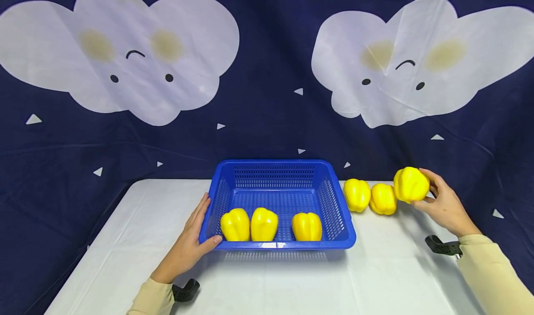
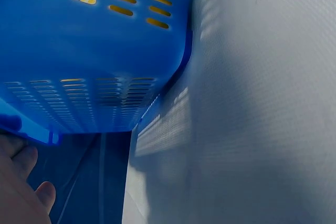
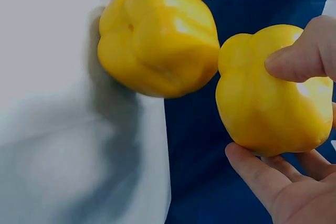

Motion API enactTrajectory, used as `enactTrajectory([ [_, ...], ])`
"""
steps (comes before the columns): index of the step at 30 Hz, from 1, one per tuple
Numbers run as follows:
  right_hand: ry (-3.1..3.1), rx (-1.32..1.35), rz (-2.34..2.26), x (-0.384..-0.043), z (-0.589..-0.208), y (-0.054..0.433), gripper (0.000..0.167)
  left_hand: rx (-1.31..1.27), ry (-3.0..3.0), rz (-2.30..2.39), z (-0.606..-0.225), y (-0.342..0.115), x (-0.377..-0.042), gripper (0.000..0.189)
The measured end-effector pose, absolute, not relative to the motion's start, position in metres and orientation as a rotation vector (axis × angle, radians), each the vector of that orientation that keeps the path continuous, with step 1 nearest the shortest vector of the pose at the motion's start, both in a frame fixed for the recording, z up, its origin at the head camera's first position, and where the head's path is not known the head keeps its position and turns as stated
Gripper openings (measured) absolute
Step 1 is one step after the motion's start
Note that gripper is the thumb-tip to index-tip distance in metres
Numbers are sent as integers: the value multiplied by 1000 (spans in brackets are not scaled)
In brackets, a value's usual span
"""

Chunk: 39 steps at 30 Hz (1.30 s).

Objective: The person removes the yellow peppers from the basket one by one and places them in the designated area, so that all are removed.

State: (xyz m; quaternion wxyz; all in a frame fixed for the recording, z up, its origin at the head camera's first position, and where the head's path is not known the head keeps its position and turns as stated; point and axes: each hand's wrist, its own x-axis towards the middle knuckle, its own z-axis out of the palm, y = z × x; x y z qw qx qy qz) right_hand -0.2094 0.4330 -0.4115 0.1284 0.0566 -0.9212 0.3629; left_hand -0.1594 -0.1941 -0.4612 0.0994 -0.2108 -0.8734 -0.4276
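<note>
My right hand holds a yellow bell pepper between thumb and fingers, raised off the white table at the right. In the right wrist view the thumb presses one side of this pepper, with fingers beneath it. Two more yellow bell peppers stand in a row just left of it. My left hand grips the near left corner of a blue plastic basket, thumb on the front rim and fingers along the left side. Inside, along the front wall, sit three yellow bell peppers.
The basket stands on a white-covered table. Behind the table hangs a dark blue cloth printed with clouds and small white triangles. A black wrist device sits at the right wrist, another at the left.
</note>
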Motion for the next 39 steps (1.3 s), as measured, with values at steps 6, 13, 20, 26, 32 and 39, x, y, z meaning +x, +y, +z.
enactTrajectory([
  [6, -2722, 102, 1031, -211, -413, 437, 96, -621, -2587, -1267, -461, -194, -159, 92],
  [13, -2774, 65, 1005, -215, -417, 444, 99, -612, -2586, -1273, -460, -195, -158, 91],
  [20, -2807, 61, 1025, -217, -424, 452, 99, -615, -2585, -1262, -461, -194, -158, 92],
  [26, -2836, 68, 1049, -219, -430, 457, 99, -608, -2590, -1262, -461, -194, -157, 92],
  [32, -2869, 41, 1054, -222, -434, 462, 99, -602, -2593, -1270, -460, -193, -157, 91],
  [39, -2948, -40, 1033, -224, -441, 467, 101, -600, -2595, -1273, -460, -192, -157, 92],
])
